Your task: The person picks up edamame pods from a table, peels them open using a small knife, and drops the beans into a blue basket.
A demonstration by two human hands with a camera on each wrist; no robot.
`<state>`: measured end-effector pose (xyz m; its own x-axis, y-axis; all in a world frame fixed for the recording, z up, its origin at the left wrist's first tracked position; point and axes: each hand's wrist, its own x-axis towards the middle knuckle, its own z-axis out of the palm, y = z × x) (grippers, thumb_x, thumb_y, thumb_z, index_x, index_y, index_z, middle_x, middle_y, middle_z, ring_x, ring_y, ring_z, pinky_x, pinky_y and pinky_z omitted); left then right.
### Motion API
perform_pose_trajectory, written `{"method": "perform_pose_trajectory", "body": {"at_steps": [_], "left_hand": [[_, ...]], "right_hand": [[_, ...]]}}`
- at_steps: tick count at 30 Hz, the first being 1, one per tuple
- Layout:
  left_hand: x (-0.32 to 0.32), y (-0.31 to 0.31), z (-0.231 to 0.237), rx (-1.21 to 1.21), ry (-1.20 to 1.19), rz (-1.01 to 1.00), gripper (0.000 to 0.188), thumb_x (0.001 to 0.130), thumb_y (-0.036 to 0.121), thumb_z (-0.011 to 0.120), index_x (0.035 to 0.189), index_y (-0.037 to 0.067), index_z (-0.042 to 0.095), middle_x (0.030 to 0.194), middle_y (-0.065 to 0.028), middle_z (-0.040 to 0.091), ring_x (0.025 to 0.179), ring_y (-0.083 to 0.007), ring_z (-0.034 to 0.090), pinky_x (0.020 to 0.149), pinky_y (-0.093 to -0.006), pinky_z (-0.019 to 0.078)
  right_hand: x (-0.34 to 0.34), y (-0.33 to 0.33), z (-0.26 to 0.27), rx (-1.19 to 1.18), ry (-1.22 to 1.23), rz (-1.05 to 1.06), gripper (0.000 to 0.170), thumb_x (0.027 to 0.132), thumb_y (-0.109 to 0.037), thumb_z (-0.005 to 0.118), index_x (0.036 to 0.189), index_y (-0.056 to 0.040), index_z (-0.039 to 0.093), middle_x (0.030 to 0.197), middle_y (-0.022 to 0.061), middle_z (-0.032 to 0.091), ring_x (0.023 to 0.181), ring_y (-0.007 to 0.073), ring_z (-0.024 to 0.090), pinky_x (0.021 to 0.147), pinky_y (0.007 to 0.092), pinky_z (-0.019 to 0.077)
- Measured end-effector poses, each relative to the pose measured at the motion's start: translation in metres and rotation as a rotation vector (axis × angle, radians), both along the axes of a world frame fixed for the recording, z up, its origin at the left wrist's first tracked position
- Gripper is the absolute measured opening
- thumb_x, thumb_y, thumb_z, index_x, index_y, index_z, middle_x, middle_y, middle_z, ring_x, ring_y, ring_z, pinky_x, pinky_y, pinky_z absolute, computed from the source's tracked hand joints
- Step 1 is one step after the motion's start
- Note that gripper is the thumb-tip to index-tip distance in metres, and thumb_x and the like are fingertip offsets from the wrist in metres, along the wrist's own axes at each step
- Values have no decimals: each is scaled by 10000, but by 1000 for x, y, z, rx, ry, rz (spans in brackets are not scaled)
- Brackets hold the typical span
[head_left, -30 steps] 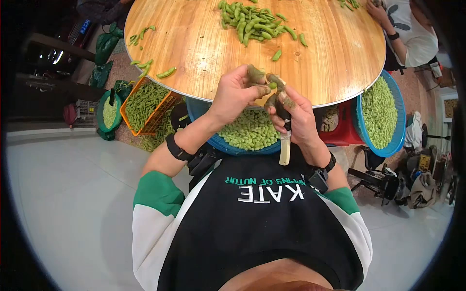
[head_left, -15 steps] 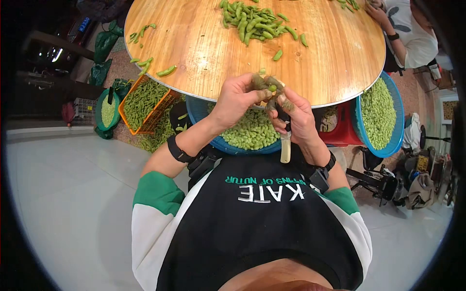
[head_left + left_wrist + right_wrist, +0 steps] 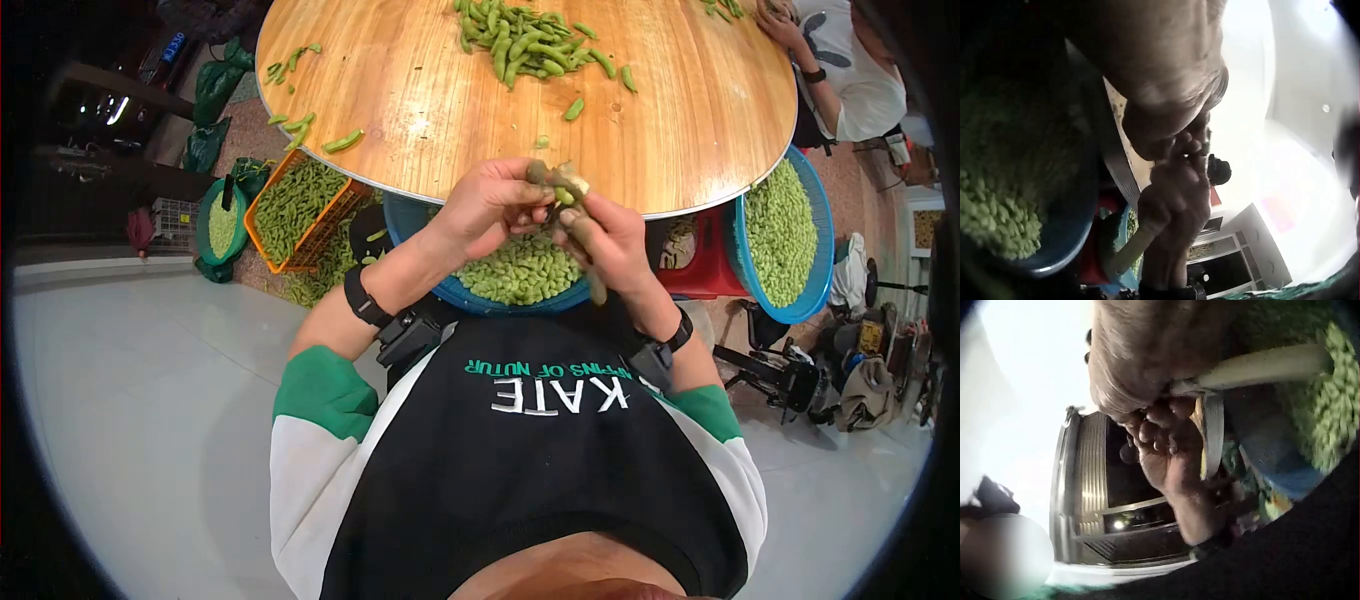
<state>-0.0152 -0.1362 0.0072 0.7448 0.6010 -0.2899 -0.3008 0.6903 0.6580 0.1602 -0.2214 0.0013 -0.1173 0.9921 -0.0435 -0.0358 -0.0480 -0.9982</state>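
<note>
Above the near table edge, the left hand (image 3: 485,208) meets the right hand (image 3: 615,245), fingertips close together around a green pod (image 3: 564,196). The left hand pinches the pod; the right thumb lies against it. A pale-handled tool (image 3: 598,290) stays gripped in the right hand, its handle angled down toward the body. That pale handle (image 3: 1266,367) also juts out beside the right hand (image 3: 1154,356) in the right wrist view. Below the hands is a blue basin of shelled beans (image 3: 520,272). Overlapping fingers hide the tool's other end.
A pile of green pods (image 3: 525,42) lies on the round wooden table (image 3: 400,110), with loose pods at its left. An orange crate of pods (image 3: 300,215) stands left, another blue basin of beans (image 3: 782,235) right. Another person (image 3: 850,75) sits at upper right.
Both hands have shifted slightly down, and the right hand has turned, so the tool's handle looks shorter and more tilted. A pale green piece now lies on the table near the fingers.
</note>
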Motion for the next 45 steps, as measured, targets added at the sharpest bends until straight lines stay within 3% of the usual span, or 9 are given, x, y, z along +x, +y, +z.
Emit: {"method": "perform_pose_trajectory", "body": {"at_steps": [1,3,8,15,19,24,29,35,45], "left_hand": [[0,2,-7,172,76,10,102,857,70,594,933,16,634,745,-26,610,613,-51,519,498,-193,360],[-1,1,-9,343,156,21,88,848,60,587,910,14,628,744,-25,608,611,-49,518,490,-197,359],[5,-9,2,516,317,77,70,844,42,598,905,9,602,798,-34,626,697,-50,561,566,-185,406],[-1,-22,14,385,81,154,159,856,7,624,1012,8,594,845,-34,634,724,-69,574,603,-186,423],[-8,-16,-6,348,-15,133,224,851,15,635,1066,4,572,905,-61,651,747,-80,590,604,-194,439],[-9,-14,8,400,28,296,147,871,28,620,1014,1,601,881,-51,649,687,-61,556,563,-189,419],[-17,-11,3,449,194,197,97,880,51,614,957,-3,639,787,-3,620,621,-32,504,512,-169,368],[-14,-16,0,507,288,130,80,862,61,642,919,8,658,731,38,588,585,-15,469,500,-176,354],[-14,-18,1,502,238,109,127,879,56,617,990,-3,639,739,50,581,568,-4,449,487,-168,340]], "right_hand": [[-2,1,-9,-4,0,2,248,941,-86,508,1161,9,571,725,5,577,541,57,492,478,183,376],[-10,7,-25,607,-406,-173,199,924,-41,521,1103,7,592,737,3,594,583,50,523,501,192,404],[-12,3,-13,18,153,-224,222,918,-49,535,1133,0,558,779,15,607,554,51,503,477,181,387],[-5,5,3,-221,601,-111,183,930,-113,518,1072,-11,574,743,20,565,499,62,447,420,198,330],[-10,4,2,-226,643,-93,183,933,-113,514,1076,-16,575,740,19,558,492,62,446,406,201,323],[-4,-1,7,-1,-83,-13,345,904,-87,505,1238,0,519,741,-1,520,578,69,447,528,206,382],[-1,-1,15,-9,-49,67,476,916,-105,487,1374,-15,393,801,8,536,608,69,459,539,208,395],[-8,-1,10,-223,468,151,421,973,-182,439,1364,-27,413,827,31,552,560,75,460,422,188,357],[-9,-2,9,-195,503,148,352,974,-152,452,1290,4,445,794,68,557,509,83,422,418,193,341]]}}
